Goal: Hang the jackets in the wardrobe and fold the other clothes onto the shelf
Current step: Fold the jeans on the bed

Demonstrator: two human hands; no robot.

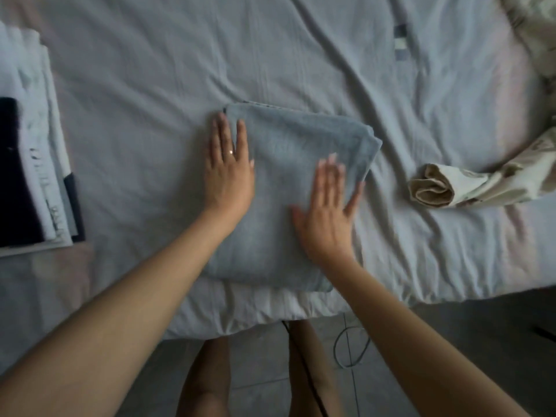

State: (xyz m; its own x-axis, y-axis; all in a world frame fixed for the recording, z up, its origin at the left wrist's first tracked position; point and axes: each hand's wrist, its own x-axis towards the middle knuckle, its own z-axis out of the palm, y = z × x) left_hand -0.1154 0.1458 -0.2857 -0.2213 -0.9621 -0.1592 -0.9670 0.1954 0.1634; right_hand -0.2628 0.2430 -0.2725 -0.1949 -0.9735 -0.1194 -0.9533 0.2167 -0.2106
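Head: fingers (240, 136) flat on folded cloth (282, 188)

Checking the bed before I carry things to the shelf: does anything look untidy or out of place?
Mostly tidy. Both hands, left hand and right hand, lie flat on the folded grey cloth. The odd one out is the beige patterned garment on the right, bunched and loosely rolled, not folded like the stack at left.

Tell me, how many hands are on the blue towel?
2. The left hand lies flat on the folded blue towel at its left edge; the right hand lies flat nearer its right side.
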